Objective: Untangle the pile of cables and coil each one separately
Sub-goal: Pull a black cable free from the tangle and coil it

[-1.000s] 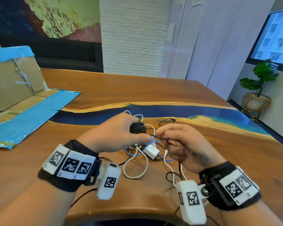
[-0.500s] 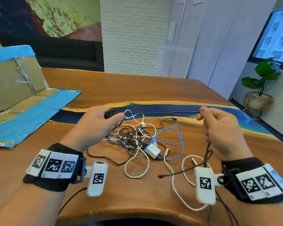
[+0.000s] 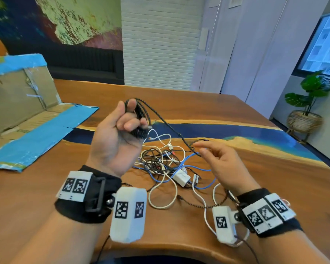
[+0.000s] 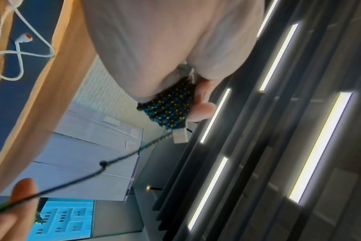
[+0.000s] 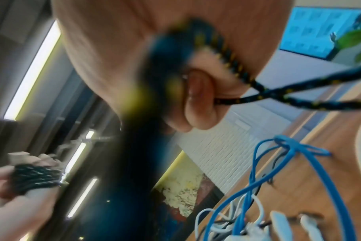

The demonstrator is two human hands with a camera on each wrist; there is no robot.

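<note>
My left hand (image 3: pixel 131 119) is raised above the table, palm towards me, and grips a coil of black braided cable (image 3: pixel 139 131) wound round its fingers. In the left wrist view the coil (image 4: pixel 169 107) ends in a metal USB plug (image 4: pixel 179 137). From the coil the cable (image 3: pixel 171 128) slopes down to my right hand (image 3: pixel 202 151), which pinches it over the pile; the right wrist view shows a finger curled round the cable (image 5: pixel 278 94). The cable's tail (image 3: pixel 198 205) lies on the table. The tangled pile (image 3: pixel 160 161) holds blue (image 3: pixel 189 164), white and thin black cables and a white charger (image 3: pixel 181 177).
The wooden table (image 3: pixel 46 187) has a blue resin band across it, and its front edge is close to me. A flattened cardboard box with blue tape (image 3: pixel 27 130) lies at the left. A potted plant (image 3: pixel 309 96) stands on the floor beyond the table's right side.
The hands were together over the pile, then pulled apart with the braided cable stretched between them. Now the left hand has risen and turned palm up, and the right has come back to the pile.
</note>
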